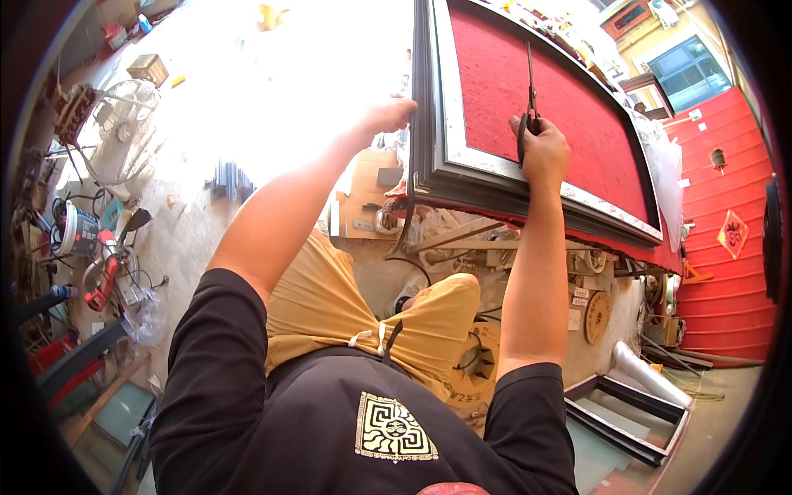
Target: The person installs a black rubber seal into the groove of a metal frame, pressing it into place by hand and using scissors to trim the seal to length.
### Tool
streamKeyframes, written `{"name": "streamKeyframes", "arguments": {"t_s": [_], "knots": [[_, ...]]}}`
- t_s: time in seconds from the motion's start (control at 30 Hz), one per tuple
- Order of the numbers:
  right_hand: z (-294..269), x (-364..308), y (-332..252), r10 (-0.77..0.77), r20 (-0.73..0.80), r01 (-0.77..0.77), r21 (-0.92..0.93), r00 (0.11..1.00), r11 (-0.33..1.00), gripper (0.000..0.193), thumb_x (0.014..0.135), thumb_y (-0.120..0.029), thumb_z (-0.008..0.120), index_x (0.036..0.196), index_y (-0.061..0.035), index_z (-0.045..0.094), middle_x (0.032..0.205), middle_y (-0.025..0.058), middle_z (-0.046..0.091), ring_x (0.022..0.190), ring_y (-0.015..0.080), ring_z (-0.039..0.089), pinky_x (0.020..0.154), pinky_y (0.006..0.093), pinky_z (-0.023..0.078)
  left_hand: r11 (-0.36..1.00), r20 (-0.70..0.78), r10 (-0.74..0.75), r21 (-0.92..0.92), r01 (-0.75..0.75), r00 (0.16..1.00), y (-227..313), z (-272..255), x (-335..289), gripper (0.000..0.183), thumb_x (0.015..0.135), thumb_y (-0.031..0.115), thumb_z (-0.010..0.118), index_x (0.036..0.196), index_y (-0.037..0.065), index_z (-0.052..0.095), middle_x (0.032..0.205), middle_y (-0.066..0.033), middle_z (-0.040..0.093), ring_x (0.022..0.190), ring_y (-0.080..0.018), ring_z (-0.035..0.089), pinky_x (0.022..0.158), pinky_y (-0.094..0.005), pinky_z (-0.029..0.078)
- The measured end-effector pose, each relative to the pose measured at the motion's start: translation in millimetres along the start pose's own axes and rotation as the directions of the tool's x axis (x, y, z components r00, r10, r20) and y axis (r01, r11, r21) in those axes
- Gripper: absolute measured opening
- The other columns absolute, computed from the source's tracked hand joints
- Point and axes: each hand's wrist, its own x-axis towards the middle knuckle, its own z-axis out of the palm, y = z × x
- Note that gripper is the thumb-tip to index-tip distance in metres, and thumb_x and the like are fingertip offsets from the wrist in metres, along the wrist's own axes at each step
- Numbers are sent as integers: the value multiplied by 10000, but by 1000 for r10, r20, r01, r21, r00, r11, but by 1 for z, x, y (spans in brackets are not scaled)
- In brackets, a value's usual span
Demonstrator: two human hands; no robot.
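Observation:
A dark metal window frame (pixel 487 167) with white film on its face lies on a red-covered table (pixel 528 103). My left hand (pixel 394 114) is closed at the frame's left outer side, its fingertips on a thin black sealing strip (pixel 410 206). That strip runs down past the near corner and dangles below the table. Dark scissors (pixel 531 91) are in my right hand (pixel 544 153), above the frame's near side. Their long blades point away from me and look closed together. My right fingers wrap round the handles.
A standing fan (pixel 124 124), a bucket (pixel 78 231) and a red power tool (pixel 103 272) stand on the left. Cardboard (pixel 363 186) lies below the table. Another frame (pixel 631 429) rests at the lower right, near a red metal wall (pixel 726 239).

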Motion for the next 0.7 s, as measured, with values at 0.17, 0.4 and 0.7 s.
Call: {"name": "streamKeyframes", "arguments": {"t_s": [0.17,0.4,0.7], "knots": [[0,0,1,3,-8,-3,-3,1000,1000,465,871,-526,810,970,-72,808,774,116,753,769,303,730,752,434,538,989,-85,-43,-144,31,995,6,2,1,352,1006,364,690,1119,31,721,981,-48,709,907,-143,669,786,-298,538],[1,-3,-5,5,13,-6,50,1000,999,465,874,-524,799,964,-68,809,805,138,762,800,325,739,765,451,544,998,-122,-39,-47,34,992,-9,1,25,344,1006,367,707,1123,45,737,1006,-48,720,872,-137,647,780,-273,529],[1,-1,3,29,20,-29,-14,999,999,436,870,-513,760,959,-91,824,867,176,779,887,374,755,816,480,564,955,-48,-84,-289,67,995,-16,-7,14,315,1042,321,657,1176,50,747,1104,-73,746,923,-124,629,787,-250,525]]}}
